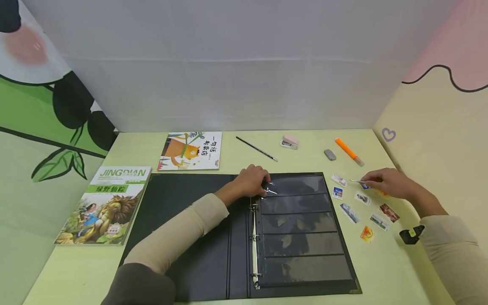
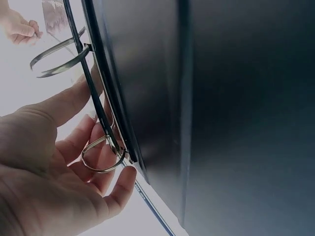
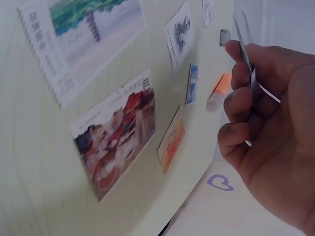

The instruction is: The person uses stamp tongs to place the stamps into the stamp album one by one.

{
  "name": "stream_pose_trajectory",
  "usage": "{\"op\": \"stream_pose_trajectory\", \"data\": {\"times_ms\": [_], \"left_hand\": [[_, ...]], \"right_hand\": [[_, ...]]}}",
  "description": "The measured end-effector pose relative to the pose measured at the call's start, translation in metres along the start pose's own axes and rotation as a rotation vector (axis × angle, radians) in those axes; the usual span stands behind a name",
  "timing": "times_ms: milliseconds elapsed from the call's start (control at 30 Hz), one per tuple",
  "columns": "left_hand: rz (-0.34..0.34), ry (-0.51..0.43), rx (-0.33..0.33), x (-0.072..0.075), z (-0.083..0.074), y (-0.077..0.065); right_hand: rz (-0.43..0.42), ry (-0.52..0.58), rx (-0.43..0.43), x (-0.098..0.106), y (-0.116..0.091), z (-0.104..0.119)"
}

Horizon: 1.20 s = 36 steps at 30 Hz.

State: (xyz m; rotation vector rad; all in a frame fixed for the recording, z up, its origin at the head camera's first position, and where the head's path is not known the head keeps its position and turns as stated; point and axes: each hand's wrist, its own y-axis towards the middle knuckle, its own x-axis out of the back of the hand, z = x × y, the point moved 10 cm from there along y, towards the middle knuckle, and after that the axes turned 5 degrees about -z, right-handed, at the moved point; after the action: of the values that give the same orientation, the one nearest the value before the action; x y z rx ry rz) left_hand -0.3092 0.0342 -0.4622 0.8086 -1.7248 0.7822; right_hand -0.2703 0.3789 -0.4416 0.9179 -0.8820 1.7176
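An open black ring binder (image 1: 200,271) lies on the table, with a clear-pocketed stamp page (image 1: 301,245) on its right side. At the page's top left corner my left hand (image 1: 249,182) pinches the clear plastic of the top pocket, which is creased and shiny there. In the left wrist view the fingers curl close by the metal rings (image 2: 61,66). My right hand (image 1: 389,183) grips metal tweezers (image 3: 243,46), their tips apart with nothing between them. Below it, partly covered, lie a blue stamp (image 3: 193,84) and an orange stamp (image 3: 173,140).
Several other stamps (image 1: 349,213) are spread right of the binder. Behind them lie an orange marker (image 1: 348,151) and a grey eraser (image 1: 330,154). A pink stapler (image 1: 289,142), pencil (image 1: 256,148), bear picture book (image 1: 190,151) and lion-cover book (image 1: 103,207) stand around the binder.
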Motion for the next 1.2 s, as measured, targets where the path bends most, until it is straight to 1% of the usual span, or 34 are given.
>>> {"op": "stream_pose_trajectory", "data": {"times_ms": [67, 167, 233, 300, 467, 533, 667, 800, 900, 1033, 1100, 1200], "left_hand": [[0.003, -0.012, 0.008, 0.000, 0.000, 0.000], [0.005, -0.029, 0.017, 0.001, 0.001, 0.001], [0.007, -0.036, 0.021, 0.001, 0.002, 0.000], [0.008, -0.038, 0.024, 0.001, 0.003, 0.000], [0.003, -0.042, 0.016, 0.000, 0.003, -0.001], [-0.001, -0.048, 0.010, 0.000, 0.003, -0.002], [-0.007, -0.056, 0.001, -0.001, 0.002, -0.003], [-0.010, -0.054, -0.001, 0.000, 0.002, -0.003], [-0.009, -0.051, -0.001, 0.000, 0.003, -0.003], [-0.003, -0.052, -0.003, 0.000, 0.004, -0.003], [-0.004, -0.052, -0.008, -0.001, 0.004, -0.003], [-0.008, -0.051, -0.013, -0.003, 0.003, -0.002]], "right_hand": [[0.050, 0.027, 0.007, -0.004, 0.000, 0.005], [0.125, 0.062, -0.004, -0.013, -0.001, 0.007], [0.153, 0.065, -0.009, -0.018, -0.001, 0.007], [0.168, 0.057, 0.010, -0.023, 0.001, 0.008], [0.157, 0.034, 0.037, -0.033, 0.006, 0.011], [0.146, 0.038, 0.019, -0.035, 0.007, 0.010], [0.126, 0.027, 0.020, -0.035, 0.008, 0.011], [0.128, 0.025, 0.023, -0.034, 0.008, 0.012], [0.155, 0.060, 0.018, -0.035, 0.007, 0.013], [0.187, 0.127, 0.012, -0.042, 0.009, 0.015], [0.170, 0.128, 0.016, -0.043, 0.011, 0.015], [0.109, 0.094, 0.038, -0.037, 0.013, 0.016]]}}
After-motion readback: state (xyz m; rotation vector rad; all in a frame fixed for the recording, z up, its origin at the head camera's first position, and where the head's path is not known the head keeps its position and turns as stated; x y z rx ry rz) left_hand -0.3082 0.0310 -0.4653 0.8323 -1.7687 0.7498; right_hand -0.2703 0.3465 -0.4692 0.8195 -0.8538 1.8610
